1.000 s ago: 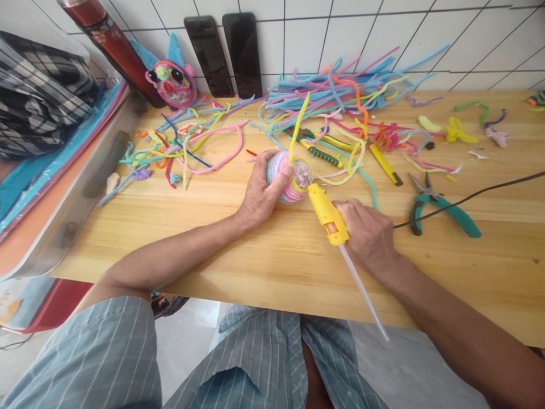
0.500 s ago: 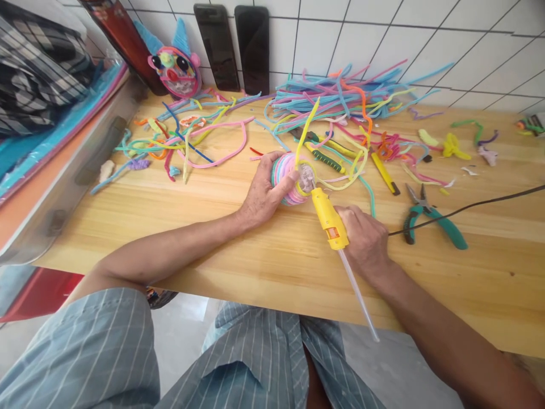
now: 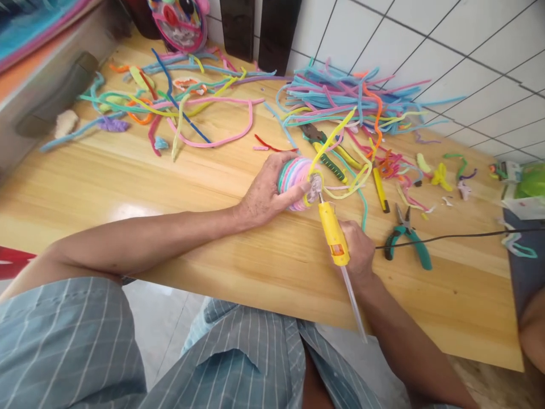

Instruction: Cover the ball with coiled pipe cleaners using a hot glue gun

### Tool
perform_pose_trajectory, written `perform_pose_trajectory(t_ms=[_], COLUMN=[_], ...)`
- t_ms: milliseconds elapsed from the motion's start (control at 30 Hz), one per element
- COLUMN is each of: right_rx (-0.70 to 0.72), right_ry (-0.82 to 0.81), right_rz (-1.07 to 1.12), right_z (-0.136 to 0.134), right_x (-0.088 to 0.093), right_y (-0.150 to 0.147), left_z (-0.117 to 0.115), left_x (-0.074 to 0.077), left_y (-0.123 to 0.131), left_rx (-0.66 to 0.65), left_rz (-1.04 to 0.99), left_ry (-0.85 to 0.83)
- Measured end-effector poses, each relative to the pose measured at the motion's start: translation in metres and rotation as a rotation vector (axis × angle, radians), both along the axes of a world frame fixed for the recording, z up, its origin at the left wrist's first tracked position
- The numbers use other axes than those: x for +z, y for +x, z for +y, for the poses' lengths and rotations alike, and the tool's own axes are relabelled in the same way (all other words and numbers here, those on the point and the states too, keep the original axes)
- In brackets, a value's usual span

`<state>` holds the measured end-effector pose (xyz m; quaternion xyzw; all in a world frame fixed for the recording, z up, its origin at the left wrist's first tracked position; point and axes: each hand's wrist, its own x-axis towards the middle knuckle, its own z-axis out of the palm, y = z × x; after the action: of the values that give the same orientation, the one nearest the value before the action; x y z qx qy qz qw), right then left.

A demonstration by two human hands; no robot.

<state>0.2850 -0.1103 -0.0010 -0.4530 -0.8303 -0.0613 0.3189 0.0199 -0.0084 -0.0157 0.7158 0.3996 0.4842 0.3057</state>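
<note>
Apparently a gluing step at close quarters

Judging by the pose, the step in hand is putting hot glue on the end of a wrapped roll (image 3: pixel 293 176), where a yellow fuzzy stem (image 3: pixel 334 139) meets its rim. The left hand (image 3: pixel 264 193) has its fingers clamped round the roll, the thumb lying along the near side toward the pale end face (image 3: pixel 314 187). The right hand (image 3: pixel 356 244) grips a yellow glue gun (image 3: pixel 334 233), its fingers largely hidden but evidently closed on the handle; whether the trigger is pressed, I cannot tell. The nozzle (image 3: pixel 321 197) is at the edge of that end face, too small in view to say if it touches or if glue is flowing.

What the next move calls for, I would say, is a steady nozzle, a sparing bead, and a left thumb well clear of the hot tip.

The roll is over the middle of the table (image 3: pixel 213 250), lying on its side in the left hand; whether it also rests on the wood is unclear. Its bands run teal, pink, lilac and white, with yellow round the end. The yellow stem's free length slants up and away to the right, and the end face looks whitish and crumpled.
</note>
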Motion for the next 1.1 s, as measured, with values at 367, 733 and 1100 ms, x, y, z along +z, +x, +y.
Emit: perform_pose_trajectory(t_ms=[367, 733, 1100], right_rx=[-0.045, -0.067, -0.023], right_ry=[-0.012, 0.034, 0.028], right_rz=[0.056, 0.027, 0.064], right_z=[0.0, -0.001, -0.001], right_x=[-0.021, -0.022, -0.016], right_y=[0.005, -0.001, -0.005], left_z=[0.003, 0.003, 0.001], left_x=[-0.007, -0.008, -0.007], left_y=[0.005, 0.007, 0.008], left_rx=[0.02, 0.009, 0.026], left_rz=[0.012, -0.018, -0.019], left_ry=[0.065, 0.087, 0.121])
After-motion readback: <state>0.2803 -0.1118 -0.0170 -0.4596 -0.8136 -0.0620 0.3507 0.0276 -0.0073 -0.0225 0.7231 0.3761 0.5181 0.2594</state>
